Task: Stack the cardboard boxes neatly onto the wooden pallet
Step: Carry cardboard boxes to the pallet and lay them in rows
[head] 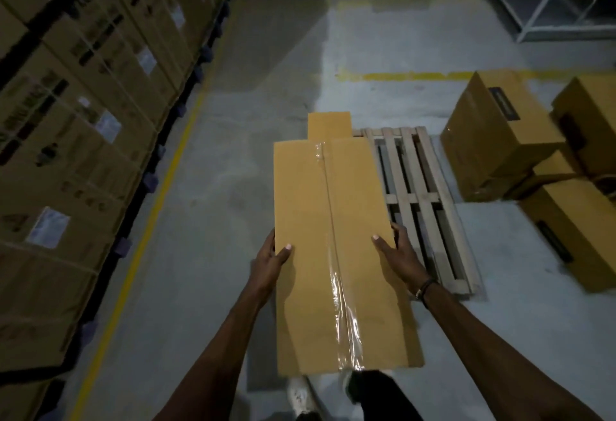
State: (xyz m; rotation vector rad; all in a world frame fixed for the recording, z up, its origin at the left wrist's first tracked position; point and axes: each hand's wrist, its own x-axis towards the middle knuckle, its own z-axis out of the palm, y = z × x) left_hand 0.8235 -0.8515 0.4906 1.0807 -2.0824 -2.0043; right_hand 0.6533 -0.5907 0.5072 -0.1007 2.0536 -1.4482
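Both hands, left (270, 258) and right (394, 251), gripped the long box (333, 247) by its sides, carried above the pallet's (420, 184) left edge. Risk: the side grip slipping, or the box landing overhanging.

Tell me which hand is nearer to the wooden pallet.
Right. The right hand grips the carried box's right edge, directly over the wooden pallet; the left hand grips the box's left edge, on the far side from it.

A single wide-angle head view looks steeply down and forward from the person's own height, close over both forearms at bottom centre. The grey concrete warehouse floor (253, 64) recedes toward the frame's top, edges bowed by the lens.
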